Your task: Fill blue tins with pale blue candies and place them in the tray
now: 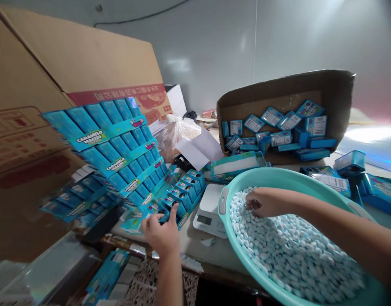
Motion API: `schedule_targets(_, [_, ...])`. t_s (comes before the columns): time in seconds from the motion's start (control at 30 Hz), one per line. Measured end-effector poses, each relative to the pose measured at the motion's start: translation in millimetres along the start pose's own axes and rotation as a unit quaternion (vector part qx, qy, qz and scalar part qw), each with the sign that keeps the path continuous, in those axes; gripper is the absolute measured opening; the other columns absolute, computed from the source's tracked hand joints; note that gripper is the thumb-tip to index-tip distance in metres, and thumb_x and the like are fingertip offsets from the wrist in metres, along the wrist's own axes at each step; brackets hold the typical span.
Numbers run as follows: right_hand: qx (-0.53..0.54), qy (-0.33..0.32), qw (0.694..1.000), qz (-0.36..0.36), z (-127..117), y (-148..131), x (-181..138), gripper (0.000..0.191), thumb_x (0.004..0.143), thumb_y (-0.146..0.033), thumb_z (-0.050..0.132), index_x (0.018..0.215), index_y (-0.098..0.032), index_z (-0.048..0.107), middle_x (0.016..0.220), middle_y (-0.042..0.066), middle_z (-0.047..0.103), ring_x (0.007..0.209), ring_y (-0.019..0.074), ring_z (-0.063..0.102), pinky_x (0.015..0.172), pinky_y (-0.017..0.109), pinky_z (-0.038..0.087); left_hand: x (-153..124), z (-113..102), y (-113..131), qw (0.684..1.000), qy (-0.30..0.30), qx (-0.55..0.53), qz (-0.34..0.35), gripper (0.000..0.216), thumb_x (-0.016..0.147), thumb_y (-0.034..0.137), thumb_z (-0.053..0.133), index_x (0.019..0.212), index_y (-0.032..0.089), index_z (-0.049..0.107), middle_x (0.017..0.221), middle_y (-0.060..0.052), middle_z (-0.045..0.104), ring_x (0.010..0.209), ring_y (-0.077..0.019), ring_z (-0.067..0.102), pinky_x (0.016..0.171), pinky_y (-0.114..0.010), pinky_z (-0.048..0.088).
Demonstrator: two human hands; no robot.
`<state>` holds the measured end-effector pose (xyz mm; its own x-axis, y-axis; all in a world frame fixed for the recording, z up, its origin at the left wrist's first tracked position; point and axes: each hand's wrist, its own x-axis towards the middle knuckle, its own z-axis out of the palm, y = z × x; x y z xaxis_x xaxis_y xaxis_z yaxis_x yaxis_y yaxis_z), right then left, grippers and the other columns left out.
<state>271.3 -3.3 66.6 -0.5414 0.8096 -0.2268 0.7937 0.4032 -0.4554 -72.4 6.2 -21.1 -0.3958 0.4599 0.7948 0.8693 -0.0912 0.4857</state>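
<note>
My left hand [163,233] is at the near end of a blue display tray [184,219], with thumb and fingers around a small blue candy box [164,214]. Other small boxes with round dark windows [184,197] stand in a row behind it. My right hand [257,202] is in a turquoise basin [238,255], its curled fingers down among small white and pale-blue candies [287,246]; the fingertips are partly hidden. Between both hands lies a white kitchen scale [209,212].
Stacked full display trays [119,144] lean against a large cardboard carton [119,63] at left. A tilted cardboard box [286,91] holds loose blue boxes behind the basin. More blue packs [378,191] lie at right. A knotted plastic bag [179,134] stands at the back.
</note>
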Motion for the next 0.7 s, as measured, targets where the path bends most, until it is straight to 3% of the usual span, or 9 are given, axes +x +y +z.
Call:
schedule_targets(0.17, [-0.014, 0.007, 1.0, 0.005, -2.6, -5.2, -3.4, 0.021, 0.075, -0.012, 0.059, 0.091, -0.015, 0.072, 0.083, 0.005, 0.07, 0.07, 0.0177, 0.057, 0.06, 0.026, 0.036, -1.4, 3.8, -1.0, 0.996, -0.076, -0.017, 0.04, 0.044, 0.083, 0.063, 0.064, 0.068, 0.023, 0.052, 0.072, -0.003, 0.05, 0.077, -0.0241, 0.052, 0.073, -0.036, 0.045])
schedule_targets(0.33, [-0.012, 0.018, 1.0, 0.014, -7.9, -11.0, -10.8, 0.02, 0.08, -0.019, 0.062, 0.096, -0.017, 0.074, 0.086, 0.004, 0.072, 0.072, 0.0183, 0.061, 0.06, 0.024, 0.039, -1.7, -1.5, 2.2, 0.996, -0.073, -0.041, 0.04, 0.045, 0.084, 0.063, 0.062, 0.065, 0.023, 0.051, 0.066, -0.002, 0.048, 0.071, -0.0232, 0.05, 0.071, -0.035, 0.042])
schedule_targets(0.43, [-0.014, 0.023, 0.999, 0.021, -9.7, -12.6, -12.4, 0.018, 0.078, -0.02, 0.067, 0.094, -0.018, 0.075, 0.085, 0.003, 0.072, 0.072, 0.0181, 0.062, 0.06, 0.023, 0.039, 5.3, -9.0, 9.0, 0.996, -0.063, -0.036, -0.052, 0.045, 0.079, 0.066, 0.066, 0.074, 0.022, 0.055, 0.069, -0.001, 0.05, 0.069, -0.0228, 0.051, 0.071, -0.037, 0.044])
schedule_targets(0.5, [-0.015, 0.025, 0.999, 0.022, -9.7, -12.5, -12.6, 0.018, 0.078, -0.02, 0.068, 0.094, -0.018, 0.075, 0.086, 0.003, 0.072, 0.073, 0.0181, 0.063, 0.06, 0.022, 0.039, 13.6, -11.2, 12.1, 0.99, -0.069, -0.024, -0.117, 0.054, 0.074, 0.068, 0.071, 0.096, 0.02, 0.059, 0.075, -0.001, 0.053, 0.07, -0.0235, 0.054, 0.073, -0.04, 0.047])
schedule_targets(0.53, [-0.016, 0.028, 0.999, 0.021, -9.5, -12.1, -12.5, 0.019, 0.079, -0.019, 0.067, 0.096, -0.018, 0.075, 0.087, 0.003, 0.072, 0.074, 0.0181, 0.063, 0.06, 0.022, 0.04, 18.0, -10.4, 12.2, 0.99, -0.071, -0.015, -0.118, 0.064, 0.071, 0.068, 0.072, 0.109, 0.018, 0.058, 0.081, -0.003, 0.055, 0.077, -0.0258, 0.056, 0.077, -0.043, 0.048])
schedule_targets(0.6, [-0.017, 0.027, 0.999, 0.021, -9.3, -10.9, -12.4, 0.019, 0.08, -0.019, 0.066, 0.097, -0.018, 0.075, 0.089, 0.004, 0.073, 0.074, 0.0182, 0.063, 0.06, 0.022, 0.04, 25.1, -4.8, 8.7, 0.996, -0.068, -0.008, -0.057, 0.075, 0.071, 0.069, 0.072, 0.122, 0.016, 0.056, 0.101, -0.011, 0.057, 0.103, -0.0336, 0.057, 0.091, -0.05, 0.047])
schedule_targets(0.7, [-0.017, 0.017, 0.999, 0.029, -10.2, -8.6, -12.6, 0.019, 0.08, -0.021, 0.068, 0.097, -0.017, 0.076, 0.088, 0.004, 0.073, 0.073, 0.019, 0.063, 0.059, 0.023, 0.04, 25.7, 8.2, -2.6, 0.99, -0.118, -0.071, 0.024, 0.066, 0.079, 0.067, 0.065, 0.123, 0.019, 0.057, 0.121, -0.016, 0.054, 0.126, -0.0354, 0.047, 0.104, -0.051, 0.043])
